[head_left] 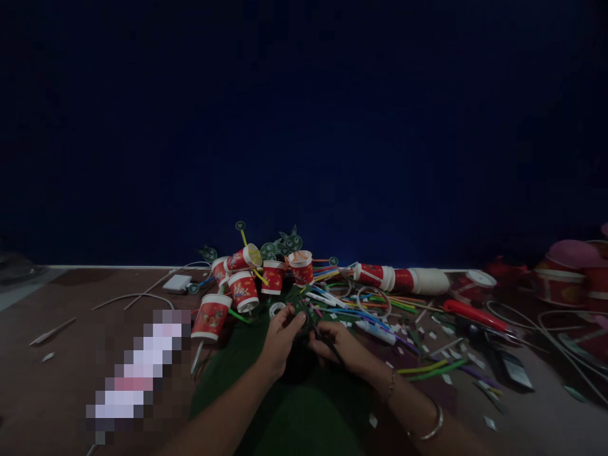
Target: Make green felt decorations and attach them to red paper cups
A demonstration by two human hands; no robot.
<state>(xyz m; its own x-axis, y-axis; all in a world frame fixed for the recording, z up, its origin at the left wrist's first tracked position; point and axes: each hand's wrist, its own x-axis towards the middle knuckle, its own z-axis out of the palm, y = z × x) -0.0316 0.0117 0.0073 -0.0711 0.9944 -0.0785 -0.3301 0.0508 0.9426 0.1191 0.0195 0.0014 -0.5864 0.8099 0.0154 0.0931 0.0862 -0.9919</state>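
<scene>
My left hand (284, 335) is closed in a pinch on a small dark green paper piece (300, 306), held over the green sheet on the table. Closed around dark-handled scissors (332, 345), my right hand (339, 342) is close beside it, with the blades up at the paper. Dim light hides the exact cut line. Just beyond my left hand lies a white tape roll (277, 309). Red paper cups (243, 291) with coloured sticks and green paper cutouts (291, 242) stand and lie behind my hands.
Coloured pipe cleaners (375, 310), a glue tube (377, 331) and paper scraps spread to the right. Farther right are a stack of cups (418, 280), a red-handled tool (477, 315) and a black object (508, 364). A pixelated bright object (142, 367) and a white charger (177, 282) lie left.
</scene>
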